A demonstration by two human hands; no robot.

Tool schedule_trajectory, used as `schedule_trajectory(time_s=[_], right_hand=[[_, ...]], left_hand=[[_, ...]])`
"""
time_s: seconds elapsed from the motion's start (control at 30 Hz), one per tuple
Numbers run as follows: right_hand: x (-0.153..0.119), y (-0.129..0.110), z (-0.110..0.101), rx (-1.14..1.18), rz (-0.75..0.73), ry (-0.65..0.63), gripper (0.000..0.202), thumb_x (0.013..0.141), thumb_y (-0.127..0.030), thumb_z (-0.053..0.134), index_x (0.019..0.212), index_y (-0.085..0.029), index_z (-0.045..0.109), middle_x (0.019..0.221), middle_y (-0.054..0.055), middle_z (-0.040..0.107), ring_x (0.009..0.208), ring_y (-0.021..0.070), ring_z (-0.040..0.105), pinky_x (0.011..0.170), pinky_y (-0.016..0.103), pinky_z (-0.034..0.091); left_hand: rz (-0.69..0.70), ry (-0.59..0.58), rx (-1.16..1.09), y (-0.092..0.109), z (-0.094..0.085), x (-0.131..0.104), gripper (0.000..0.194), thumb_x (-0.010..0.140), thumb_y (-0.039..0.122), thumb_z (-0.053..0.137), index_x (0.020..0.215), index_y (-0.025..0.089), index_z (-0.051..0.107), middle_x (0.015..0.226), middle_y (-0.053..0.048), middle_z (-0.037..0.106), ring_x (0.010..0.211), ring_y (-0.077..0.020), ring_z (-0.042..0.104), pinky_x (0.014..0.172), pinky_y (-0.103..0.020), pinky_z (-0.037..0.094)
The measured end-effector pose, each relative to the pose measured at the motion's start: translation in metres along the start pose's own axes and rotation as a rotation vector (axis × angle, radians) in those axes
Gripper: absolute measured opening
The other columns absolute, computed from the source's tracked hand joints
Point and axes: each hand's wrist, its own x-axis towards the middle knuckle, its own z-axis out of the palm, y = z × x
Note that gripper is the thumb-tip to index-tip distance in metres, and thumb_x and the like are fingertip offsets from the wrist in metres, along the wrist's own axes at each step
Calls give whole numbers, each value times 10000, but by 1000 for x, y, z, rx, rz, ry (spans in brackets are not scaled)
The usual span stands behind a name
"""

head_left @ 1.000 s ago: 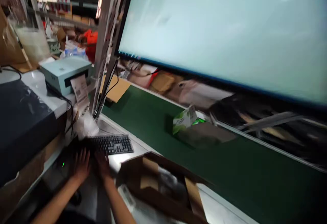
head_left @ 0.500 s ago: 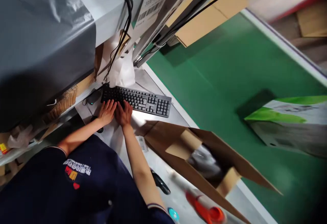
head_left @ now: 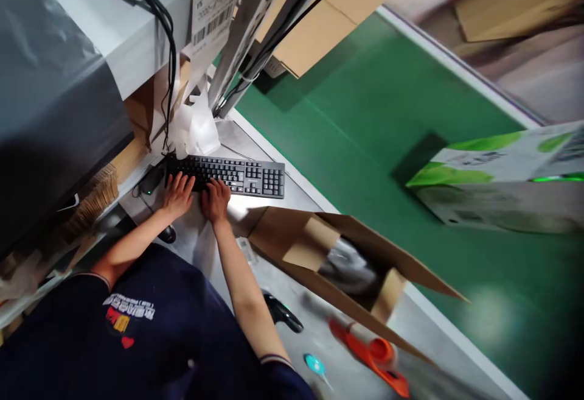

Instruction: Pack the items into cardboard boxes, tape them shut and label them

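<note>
In the head view, the keyboard (head_left: 238,173) lies under the fingertips of both hands. The left hand (head_left: 179,198) is empty, its fingers spread at the left-end keys; just beside it, the right hand (head_left: 215,200) holds nothing either, fingers bent over the near edge. A mouse (head_left: 168,234) sits close to the left hand, and an open carton (head_left: 283,229) stands to the right hand's right. Light, separate presses would seem best, left fingers kept clear of the white crumpled sheet (head_left: 201,129) beyond them
</note>
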Motion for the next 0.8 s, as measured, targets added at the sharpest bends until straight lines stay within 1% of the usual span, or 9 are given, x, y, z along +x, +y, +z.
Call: schedule_trajectory(time_s=[0.13, 0.27, 0.33, 0.4, 0.47, 0.53, 0.6, 0.7, 0.8], right_hand=[[24, 2, -8, 27, -21, -3, 330, 1029, -283, 491, 1321, -196, 617, 1429, 147, 677, 1495, 278, 421, 1296, 579, 215], [36, 1, -9, 28, 15, 78, 357, 1041, -290, 450, 1355, -181, 580, 1414, 161, 682, 1485, 274, 452, 1297, 566, 197], [38, 0, -9, 22, 45, 77, 370, 1045, -289, 433, 1367, -172, 573, 1375, 164, 701, 1482, 281, 462, 1294, 584, 181], [36, 0, -9, 16, 54, 64, 377, 1048, -287, 425, 1374, -169, 572, 1343, 158, 713, 1490, 286, 457, 1293, 598, 162], [31, 0, -10, 12, 43, 71, 390, 1056, -287, 415, 1390, -160, 570, 1343, 156, 707, 1499, 282, 446, 1291, 589, 169], [22, -2, -11, -2, 25, 89, 407, 1062, -292, 416, 1411, -164, 580, 1353, 154, 690, 1482, 277, 452, 1282, 571, 198], [12, -3, -11, -27, 1, 90, 402, 1053, -298, 453, 1404, -202, 623, 1355, 144, 670, 1437, 281, 477, 1267, 568, 222], [2, -6, -7, -62, -31, 80, 366, 1031, -321, 529, 1352, -265, 695, 1364, 130, 634, 1390, 296, 488, 1252, 595, 234], [2, -9, 0, -74, -33, 89, 330, 1033, -373, 562, 1299, -274, 730, 1414, 136, 596, 1418, 315, 447, 1244, 615, 243]], left_hand=[[-3, -9, 6, 0, 0, -1, 651, 994, 299, 540, 1625, 161, 455, 1732, -176, 393, 1636, -391, 290, 1335, -686, 205], [21, 22, 11, -3, 6, -4, 606, 1020, 301, 475, 1613, 176, 477, 1731, -157, 402, 1637, -364, 300, 1342, -668, 203], [17, 37, 14, -6, 10, -4, 597, 1021, 302, 466, 1606, 189, 491, 1729, -144, 409, 1634, -359, 307, 1345, -663, 196], [10, 40, 12, -9, 14, -2, 606, 1017, 319, 479, 1613, 205, 486, 1738, -131, 396, 1626, -366, 320, 1346, -660, 194], [12, 31, 7, -13, 15, 0, 653, 1010, 362, 509, 1644, 220, 440, 1752, -122, 370, 1610, -379, 344, 1344, -645, 208], [23, 26, 4, -16, 13, 3, 716, 1003, 404, 535, 1677, 221, 374, 1757, -126, 360, 1585, -378, 385, 1343, -607, 231], [22, 49, 5, -18, 8, 6, 743, 1013, 430, 526, 1691, 195, 333, 1742, -150, 383, 1561, -359, 424, 1340, -555, 253], [-12, 129, 6, -19, 0, 8, 703, 1052, 431, 450, 1683, 142, 336, 1692, -191, 444, 1522, -330, 479, 1322, -511, 293], [-43, 170, 8, -17, 0, 3, 652, 1058, 388, 423, 1661, 141, 383, 1661, -191, 483, 1507, -329, 493, 1314, -511, 309]])
